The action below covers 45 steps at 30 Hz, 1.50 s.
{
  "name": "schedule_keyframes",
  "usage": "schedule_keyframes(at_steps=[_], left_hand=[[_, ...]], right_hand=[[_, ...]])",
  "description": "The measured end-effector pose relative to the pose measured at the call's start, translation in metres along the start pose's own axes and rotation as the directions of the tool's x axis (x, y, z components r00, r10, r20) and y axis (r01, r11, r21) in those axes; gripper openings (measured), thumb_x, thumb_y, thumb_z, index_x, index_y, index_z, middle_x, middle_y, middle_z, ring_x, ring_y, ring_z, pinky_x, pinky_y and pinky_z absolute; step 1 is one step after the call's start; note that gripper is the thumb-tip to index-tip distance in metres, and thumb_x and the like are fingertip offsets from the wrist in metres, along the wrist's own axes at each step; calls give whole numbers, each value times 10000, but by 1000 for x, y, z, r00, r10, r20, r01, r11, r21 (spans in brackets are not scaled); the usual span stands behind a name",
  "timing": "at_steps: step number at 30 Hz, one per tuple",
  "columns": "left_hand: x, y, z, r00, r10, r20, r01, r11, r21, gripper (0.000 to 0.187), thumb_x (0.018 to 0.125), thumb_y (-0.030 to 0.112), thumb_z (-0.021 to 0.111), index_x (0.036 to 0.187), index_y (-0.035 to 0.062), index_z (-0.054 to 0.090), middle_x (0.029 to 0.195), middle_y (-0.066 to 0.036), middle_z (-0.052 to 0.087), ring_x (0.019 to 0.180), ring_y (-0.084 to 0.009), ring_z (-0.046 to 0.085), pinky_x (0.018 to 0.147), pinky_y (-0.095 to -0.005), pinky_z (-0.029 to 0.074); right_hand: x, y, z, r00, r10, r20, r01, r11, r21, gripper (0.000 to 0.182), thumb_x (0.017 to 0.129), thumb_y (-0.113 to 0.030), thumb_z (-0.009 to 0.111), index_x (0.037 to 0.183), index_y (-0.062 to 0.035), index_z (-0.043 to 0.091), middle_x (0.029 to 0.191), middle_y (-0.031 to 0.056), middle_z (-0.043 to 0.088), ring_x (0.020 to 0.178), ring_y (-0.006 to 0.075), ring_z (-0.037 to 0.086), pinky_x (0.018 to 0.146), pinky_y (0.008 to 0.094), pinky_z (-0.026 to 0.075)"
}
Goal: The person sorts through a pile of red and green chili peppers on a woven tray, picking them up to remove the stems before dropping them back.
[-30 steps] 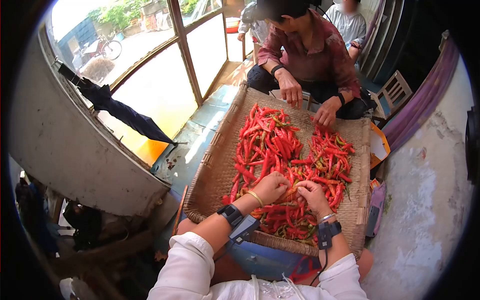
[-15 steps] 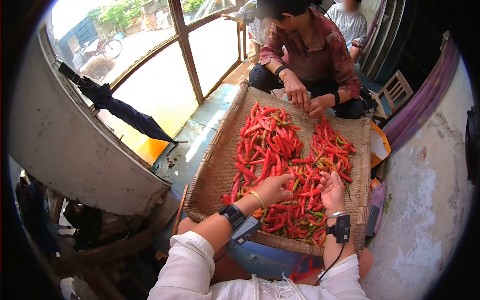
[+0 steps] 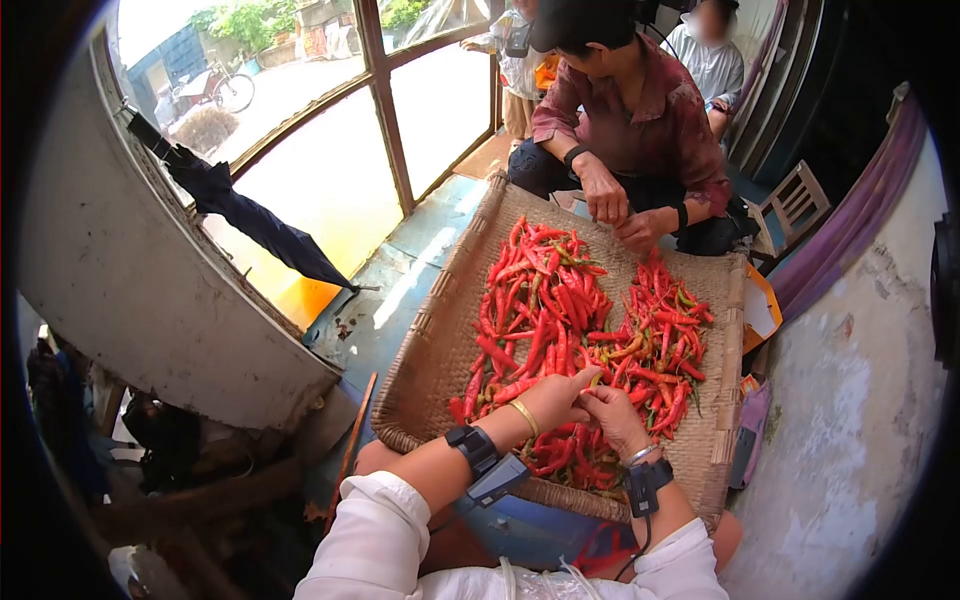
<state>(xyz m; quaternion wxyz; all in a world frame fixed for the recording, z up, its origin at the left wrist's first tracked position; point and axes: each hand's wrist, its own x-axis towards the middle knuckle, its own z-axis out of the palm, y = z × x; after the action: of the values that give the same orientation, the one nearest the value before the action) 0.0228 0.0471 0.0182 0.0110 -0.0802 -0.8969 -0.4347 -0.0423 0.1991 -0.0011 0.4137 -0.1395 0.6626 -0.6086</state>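
Note:
A woven basket tray [image 3: 425, 375] holds two heaps of red chili peppers [image 3: 540, 290], with some green and orange ones mixed in. Over the near part of the heap, my left hand [image 3: 556, 402] is closed in a pinch, a gold-coloured bangle on its wrist. My right hand [image 3: 616, 418], wearing a silver bangle, meets it with its fingertips pressed together. A yellowish chili pepper [image 3: 597, 379] shows its tip between the two hands; the fingers hide the rest.
Across the tray, a person in a dark red shirt [image 3: 640, 120] works with both hands over its far edge. Two more people are behind. A folded umbrella [image 3: 260, 220] hangs at the left window. A wooden chair [image 3: 795, 205] and a wall [image 3: 840, 420] flank the right.
My right hand has moved left and in from the heap's right side, its fingers closing against my left hand. My left hand has shifted slightly right and down.

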Motion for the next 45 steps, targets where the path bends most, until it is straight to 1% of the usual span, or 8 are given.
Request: schedule_keyframes(at_steps=[10, 20, 24, 26, 28, 36, 41, 45], left_hand=[[2, -6, 1, 996, 79, -45, -79, 997, 7, 293, 778, 239, 593, 989, 38, 567, 757, -169, 605, 702, -316, 591, 643, -376, 461], [3, -2, -24, 975, -25, -220, 24, 1000, -6, 254, 777, 215, 587, 960, 38, 588, 760, -139, 614, 720, -264, 601, 649, -340, 468], [1, -5, -37, 943, -79, -322, 138, 976, 166, 249, 751, 182, 590, 960, 49, 583, 690, -113, 594, 686, -256, 593, 630, -351, 467], [3, -18, -33, 940, -122, -317, 206, 948, 244, 256, 747, 212, 584, 953, 60, 583, 763, -112, 599, 744, -260, 587, 670, -360, 469], [3, -36, -25, 935, -184, -305, 313, 833, 457, 306, 734, 271, 590, 970, 77, 577, 904, -120, 587, 849, -282, 564, 729, -373, 467], [-1, -49, -16, 930, -367, -10, 294, 727, 620, 352, 690, 285, 619, 970, 74, 584, 999, -141, 557, 944, -311, 533, 780, -389, 460], [3, -60, -3, 934, -332, 131, 172, 741, 649, 215, 707, 240, 578, 816, 62, 629, 820, -122, 612, 792, -274, 599, 701, -385, 487], [3, -26, -15, 951, -302, 71, 194, 758, 622, 180, 732, 197, 536, 800, 54, 621, 751, -119, 620, 742, -289, 607, 654, -377, 493]], right_hand=[[-8, -17, -23, 987, -72, -142, 94, 983, 158, 118, 834, -127, 538, 802, -20, 578, 627, 8, 554, 499, 61, 496, 469, 175, 416], [-13, -19, -87, 885, -264, -384, 341, 928, 147, 133, 826, -176, 566, 833, -43, 575, 633, 13, 564, 498, 68, 500, 424, 205, 415], [-15, -15, -100, 811, -277, -516, 515, 757, 402, 146, 830, -200, 564, 892, -68, 551, 688, 38, 595, 558, 92, 551, 478, 239, 462], [-8, -7, -103, 769, -70, -635, 528, 628, 571, 174, 827, -213, 566, 924, -71, 538, 741, 55, 619, 634, 113, 592, 531, 259, 491], [-3, 6, -104, 831, -17, -556, 407, 700, 587, 198, 834, -210, 551, 969, -68, 521, 784, 65, 629, 645, 125, 607, 541, 267, 502], [8, 16, -36, 979, -8, -206, 59, 968, 245, 230, 853, -158, 510, 1044, -31, 497, 727, 46, 586, 568, 102, 563, 469, 216, 454], [7, 21, 0, 977, -208, 44, 193, 778, -598, 263, 780, -112, 578, 1016, 4, 560, 745, 32, 582, 632, 83, 541, 593, 235, 455], [7, 19, 7, 977, -207, -57, 157, 871, -465, 275, 752, -133, 618, 997, -14, 580, 759, 48, 596, 673, 94, 552, 639, 240, 460]])
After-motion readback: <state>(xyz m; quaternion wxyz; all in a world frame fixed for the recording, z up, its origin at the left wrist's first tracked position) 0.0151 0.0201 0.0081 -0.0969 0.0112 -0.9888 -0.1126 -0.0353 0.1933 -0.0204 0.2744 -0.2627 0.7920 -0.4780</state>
